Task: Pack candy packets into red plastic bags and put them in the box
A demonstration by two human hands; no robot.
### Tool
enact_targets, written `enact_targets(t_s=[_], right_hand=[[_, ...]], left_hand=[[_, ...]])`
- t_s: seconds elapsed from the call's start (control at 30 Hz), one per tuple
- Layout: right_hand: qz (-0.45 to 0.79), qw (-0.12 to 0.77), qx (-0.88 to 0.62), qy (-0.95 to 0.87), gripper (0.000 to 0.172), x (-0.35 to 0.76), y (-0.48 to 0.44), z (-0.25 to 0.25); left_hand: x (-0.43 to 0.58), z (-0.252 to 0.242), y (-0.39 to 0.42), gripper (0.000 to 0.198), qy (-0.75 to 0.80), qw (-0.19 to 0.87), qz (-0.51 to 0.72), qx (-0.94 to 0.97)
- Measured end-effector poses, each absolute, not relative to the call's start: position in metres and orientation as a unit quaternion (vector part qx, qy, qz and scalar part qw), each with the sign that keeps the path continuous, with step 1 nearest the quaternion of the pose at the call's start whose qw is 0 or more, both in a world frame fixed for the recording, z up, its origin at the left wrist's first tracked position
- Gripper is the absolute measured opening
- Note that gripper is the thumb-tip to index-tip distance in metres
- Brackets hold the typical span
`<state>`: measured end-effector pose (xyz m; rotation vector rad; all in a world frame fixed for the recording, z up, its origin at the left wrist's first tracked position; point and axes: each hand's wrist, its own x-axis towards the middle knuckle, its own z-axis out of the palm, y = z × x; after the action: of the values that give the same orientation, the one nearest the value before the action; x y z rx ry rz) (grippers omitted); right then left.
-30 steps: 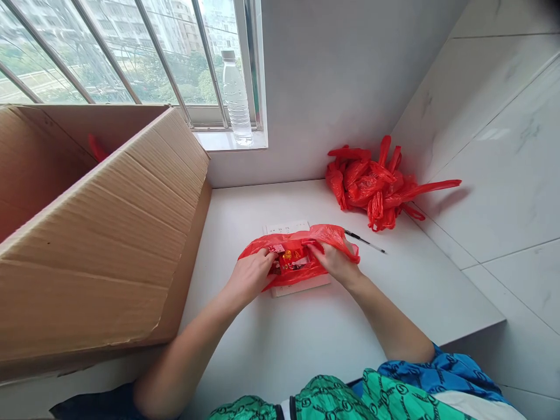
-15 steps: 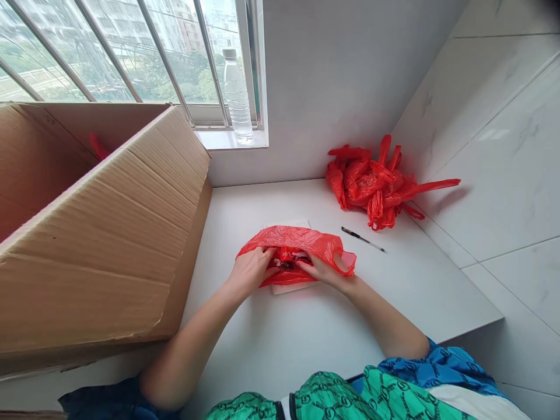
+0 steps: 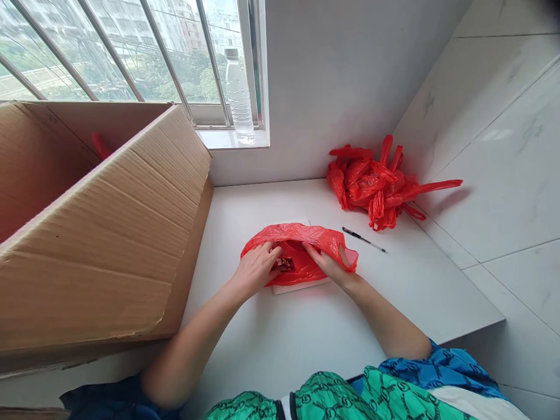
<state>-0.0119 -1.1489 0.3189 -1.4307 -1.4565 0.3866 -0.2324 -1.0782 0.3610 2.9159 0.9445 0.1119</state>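
Observation:
A red plastic bag (image 3: 301,240) lies on a white sheet (image 3: 301,284) in the middle of the white counter (image 3: 306,332). My left hand (image 3: 254,269) grips the bag's left side with curled fingers. My right hand (image 3: 326,263) holds the bag's mouth on the right, fingers pinched into the plastic. Between the two hands, inside the bag, a small dark and red packet (image 3: 285,264) shows. Most of the bag's contents are hidden by the plastic.
A large open cardboard box (image 3: 100,227) fills the left side. A heap of red plastic bags (image 3: 376,184) sits at the back right by the tiled wall. A black pen (image 3: 364,240) lies beside the bag. A clear water bottle (image 3: 239,96) stands on the window sill.
The bag's top has been pulled over the packets, which showed plainly a second ago. Both hands shifted slightly on the bag's mouth and stay on it.

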Motion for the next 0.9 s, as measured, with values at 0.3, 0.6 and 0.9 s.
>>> enact_targets(t_s=[0.3,0.6,0.9], right_hand=[[0.187,0.493,-0.611,-0.590,0.033,-0.014,-1.153,0.333],[0.231,0.410,-0.555,-0.685,0.026,-0.014,-1.157,0.337],[0.260,0.484,-0.608,-0.574,0.032,-0.017,-1.164,0.359]], left_hand=[[-0.229,0.373,-1.080,0.021,0.296,0.041,0.063,0.952],[-0.237,0.389,-1.073,0.008,0.269,0.143,0.148,0.941],[-0.240,0.390,-1.072,0.035,0.298,0.093,0.192,0.930]])
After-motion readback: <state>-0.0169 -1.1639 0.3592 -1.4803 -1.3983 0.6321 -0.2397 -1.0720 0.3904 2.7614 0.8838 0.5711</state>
